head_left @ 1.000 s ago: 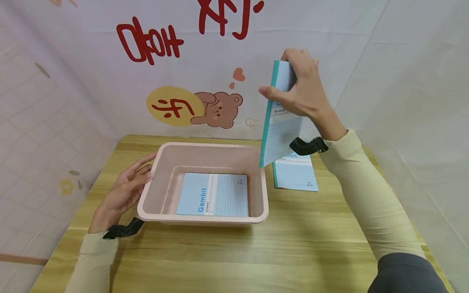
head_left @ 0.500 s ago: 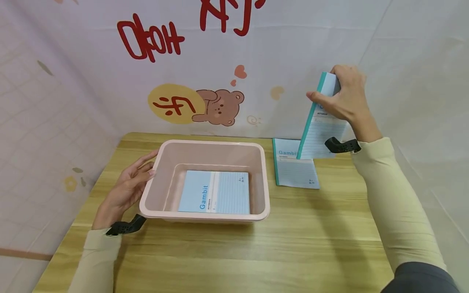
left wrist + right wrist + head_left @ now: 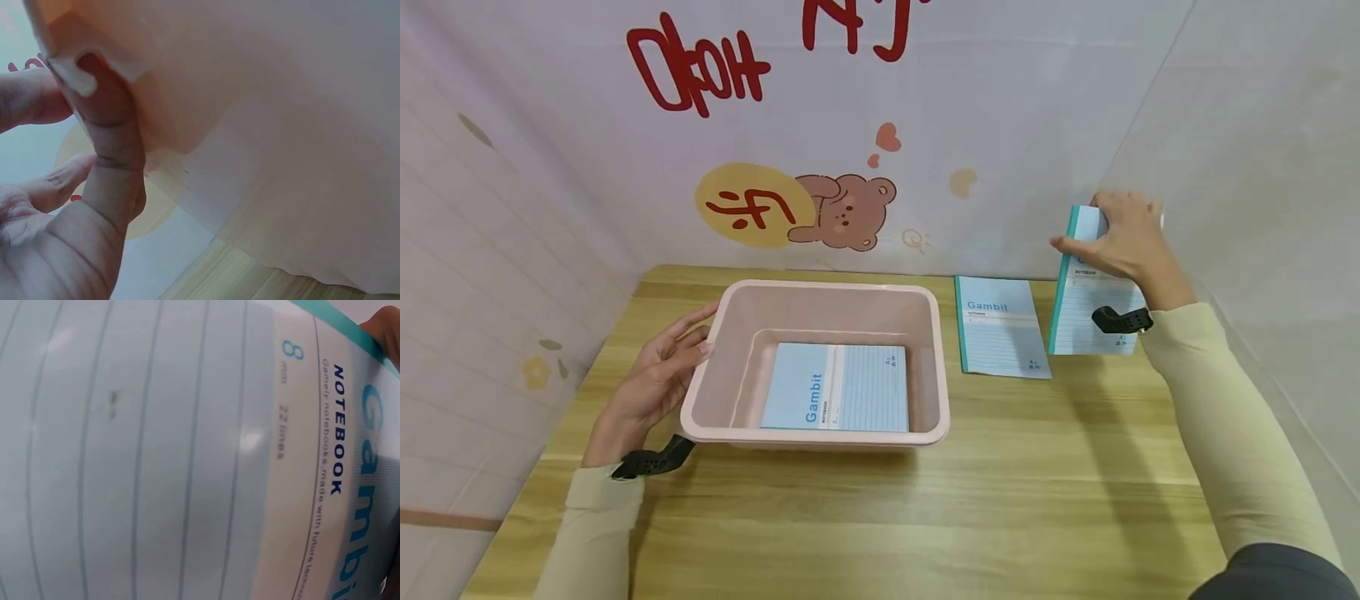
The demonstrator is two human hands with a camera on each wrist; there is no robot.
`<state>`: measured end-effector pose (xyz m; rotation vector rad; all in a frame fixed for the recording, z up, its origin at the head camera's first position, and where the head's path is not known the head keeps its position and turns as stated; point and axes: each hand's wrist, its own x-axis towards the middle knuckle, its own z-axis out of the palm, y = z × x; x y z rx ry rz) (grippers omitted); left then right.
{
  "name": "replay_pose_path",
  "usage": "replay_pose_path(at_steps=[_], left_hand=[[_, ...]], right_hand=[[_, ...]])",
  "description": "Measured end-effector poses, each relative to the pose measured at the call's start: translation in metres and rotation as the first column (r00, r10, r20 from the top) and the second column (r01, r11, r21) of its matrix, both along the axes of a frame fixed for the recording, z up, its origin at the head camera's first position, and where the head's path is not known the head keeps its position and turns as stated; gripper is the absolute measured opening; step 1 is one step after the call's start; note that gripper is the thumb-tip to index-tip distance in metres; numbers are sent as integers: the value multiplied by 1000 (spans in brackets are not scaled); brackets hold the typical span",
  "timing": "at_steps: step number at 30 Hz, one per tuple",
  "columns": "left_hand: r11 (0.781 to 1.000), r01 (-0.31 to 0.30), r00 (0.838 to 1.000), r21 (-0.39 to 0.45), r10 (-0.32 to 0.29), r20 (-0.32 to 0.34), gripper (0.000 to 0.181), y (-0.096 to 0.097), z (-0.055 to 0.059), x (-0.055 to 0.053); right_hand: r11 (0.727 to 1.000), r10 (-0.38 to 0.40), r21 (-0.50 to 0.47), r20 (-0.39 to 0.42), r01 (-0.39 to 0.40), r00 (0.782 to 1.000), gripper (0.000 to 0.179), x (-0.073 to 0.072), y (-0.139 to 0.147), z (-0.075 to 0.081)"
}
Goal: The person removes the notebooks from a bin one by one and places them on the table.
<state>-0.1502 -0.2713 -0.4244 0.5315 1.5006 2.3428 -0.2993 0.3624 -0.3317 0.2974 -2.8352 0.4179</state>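
My right hand (image 3: 1123,242) grips a light-blue notebook (image 3: 1093,300) near its top, thumb over the green spine. The notebook is held up at the right, cover facing me, and its printed cover fills the right wrist view. Flat on the table beside it lies a second notebook (image 3: 996,321), marked Gambit. My left hand (image 3: 658,375) touches the outside of a pink plastic basin (image 3: 812,436) at its left rim; in the left wrist view one digit (image 3: 112,137) tucks under the rim. Another Gambit notebook (image 3: 838,387) lies sideways inside the basin.
A wooden table (image 3: 970,508) carries everything. Behind it hangs a white printed curtain (image 3: 1000,108) with a bear and red lettering, and more white cloth closes off the left and right sides.
The right hand has carried its notebook from near the basin's right rim rightward and lower, past the flat notebook, which is now uncovered. The left hand has stayed at the basin.
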Motion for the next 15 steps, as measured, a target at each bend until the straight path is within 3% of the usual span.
replay_pose_path(at_steps=[5, 11, 15], left_hand=[[1000, 1, 1000, 17, -1, -7, 60, 0, 2, 0], [1000, 7, 1000, 25, -7, -3, 61, 0, 1, 0], [1000, 3, 1000, 22, -3, 0, 61, -1, 1, 0]], right_hand=[[997, -34, 65, 105, 28, 994, 76, -5, 17, -22], [993, -58, 116, 230, 32, 971, 100, -10, 34, -47], [991, -53, 134, 270, 17, 961, 100, -16, 42, -66]])
